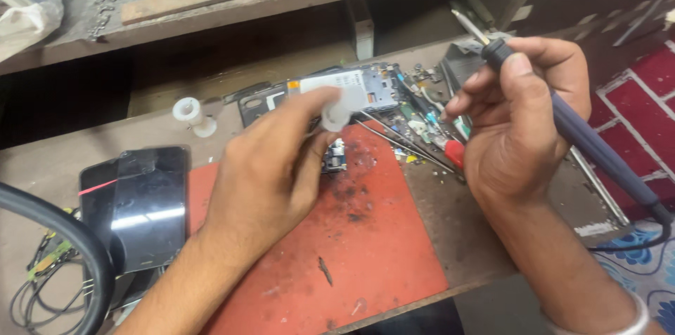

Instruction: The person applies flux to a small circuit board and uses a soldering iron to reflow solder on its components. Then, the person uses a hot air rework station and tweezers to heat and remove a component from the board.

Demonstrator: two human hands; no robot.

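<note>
Soldering iron (590, 145), dark handle, gripped in closed right hand (517, 124), tip raised above red mat (365, 250).
Left hand (271, 166) pinches small white spool (336, 116) over circuit board (336, 158) on mat's top edge; opened phone frame (358, 89) behind mat, dark phones (140, 201) left of mat, all on worktop (478, 236).

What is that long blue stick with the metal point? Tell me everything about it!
It is a soldering iron with a slim blue-grey handle, a black collar and a thin metal tip pointing up and away. The right hand grips it near the collar like a pen, lifted above the wooden bench. A black cord trails from its back end. Whether it is hot cannot be told.
</note>
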